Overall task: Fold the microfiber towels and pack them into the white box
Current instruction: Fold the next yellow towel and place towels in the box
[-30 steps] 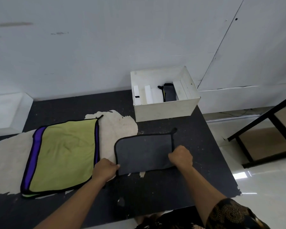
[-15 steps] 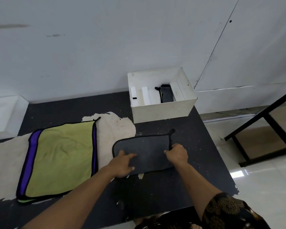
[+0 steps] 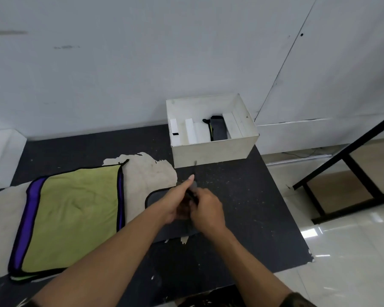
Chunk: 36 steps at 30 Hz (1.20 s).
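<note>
Both hands meet over the grey towel [image 3: 157, 199], which lies flat on the black table [image 3: 231, 207] with most of it hidden under them. The left hand [image 3: 177, 202] has its fingers [image 3: 187, 183] straight and held together, laid edge-on along the cloth and pointing away from the person. The right hand [image 3: 208, 211] is right against it, fingers curled, and a dark fold of the grey towel stands up in the narrow gap between the two hands. It looks like the right fingers are pinching that fold, though the blur there hides the exact hold. A rounded, black-trimmed corner of the towel shows just left of the left fingers, and a strip of it shows below both wrists, on the person's side.

Straight beyond the left fingertips, a little way off, sits the white box [image 3: 213, 151], open at the top and not touching the hands or the grey towel. Inside it are upright white dividers, and a dark folded towel [image 3: 217, 130] stands in a slot right of the middle.

Well to the left of the left fingers, a green towel [image 3: 75, 213] with purple bands and a black edge lies spread out, partly over a pale patch where the table's covering has peeled. To the right of the right hand, past the table edge, a black metal frame [image 3: 353, 173] stands on the tiled floor.
</note>
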### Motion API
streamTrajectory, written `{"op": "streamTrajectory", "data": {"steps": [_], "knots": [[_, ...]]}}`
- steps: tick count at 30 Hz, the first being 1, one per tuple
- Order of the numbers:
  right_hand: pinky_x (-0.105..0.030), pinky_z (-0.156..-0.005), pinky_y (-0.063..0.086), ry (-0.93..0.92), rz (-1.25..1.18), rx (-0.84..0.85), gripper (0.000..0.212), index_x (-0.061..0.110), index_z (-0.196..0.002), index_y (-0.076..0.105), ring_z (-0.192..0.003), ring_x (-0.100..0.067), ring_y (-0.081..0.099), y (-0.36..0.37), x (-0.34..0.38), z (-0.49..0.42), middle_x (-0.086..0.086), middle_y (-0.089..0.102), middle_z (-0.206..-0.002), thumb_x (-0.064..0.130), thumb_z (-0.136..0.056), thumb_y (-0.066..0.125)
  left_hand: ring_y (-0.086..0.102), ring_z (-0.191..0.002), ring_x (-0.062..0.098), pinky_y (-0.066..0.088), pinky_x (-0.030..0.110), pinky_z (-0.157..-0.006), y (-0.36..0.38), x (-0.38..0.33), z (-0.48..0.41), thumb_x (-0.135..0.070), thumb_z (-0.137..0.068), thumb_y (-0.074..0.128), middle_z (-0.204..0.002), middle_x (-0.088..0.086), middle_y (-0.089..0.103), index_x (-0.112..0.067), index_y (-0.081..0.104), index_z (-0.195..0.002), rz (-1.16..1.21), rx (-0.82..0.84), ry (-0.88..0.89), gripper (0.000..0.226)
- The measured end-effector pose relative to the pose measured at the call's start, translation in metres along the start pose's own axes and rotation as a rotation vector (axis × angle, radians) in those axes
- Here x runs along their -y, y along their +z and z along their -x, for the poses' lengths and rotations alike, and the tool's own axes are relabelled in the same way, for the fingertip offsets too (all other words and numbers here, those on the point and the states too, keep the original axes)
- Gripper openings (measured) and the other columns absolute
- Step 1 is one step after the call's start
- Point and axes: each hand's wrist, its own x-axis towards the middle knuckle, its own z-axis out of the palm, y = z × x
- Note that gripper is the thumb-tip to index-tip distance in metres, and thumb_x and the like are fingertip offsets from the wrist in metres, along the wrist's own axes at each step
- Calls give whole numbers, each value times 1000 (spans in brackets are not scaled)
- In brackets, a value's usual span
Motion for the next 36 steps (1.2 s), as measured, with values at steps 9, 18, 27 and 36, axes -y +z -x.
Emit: {"op": "streamTrajectory", "data": {"steps": [9, 18, 27, 36], "knots": [[-32, -71, 49, -144, 320, 18, 39, 19, -103, 53, -88, -21, 52, 31, -1, 40, -2, 55, -100, 22, -71, 76, 64, -98, 29, 55, 43, -89, -26, 16, -16, -1, -90, 56, -104, 14, 68, -6, 65, -107, 48, -352, 94, 20], [-26, -54, 47, -252, 324, 50, 31, 19, -79, 58, -67, -18, 55, 48, -7, 49, 0, 57, -79, 5, -62, 79, 65, -97, 21, 55, 44, -90, -76, 43, -13, -9, -91, 58, -104, 1, 70, -16, 67, -111, -198, -487, 319, 22], [-37, -85, 48, -333, 491, 345, 34, 16, -116, 54, -107, -28, 49, 63, -19, 38, -9, 53, -117, 10, -83, 60, 59, -91, 20, 46, 24, -69, -100, 65, -22, -8, -89, 63, -106, 10, 64, -7, 61, -106, -369, -530, 225, 16], [-34, -81, 48, -399, 433, 340, 29, 18, -111, 56, -101, -23, 51, 56, -32, 34, -5, 55, -111, 14, -84, 63, 60, -81, 16, 48, 21, -52, -98, 79, -12, -13, -86, 70, -89, 3, 61, -17, 56, -109, -405, -576, 293, 28]]}}
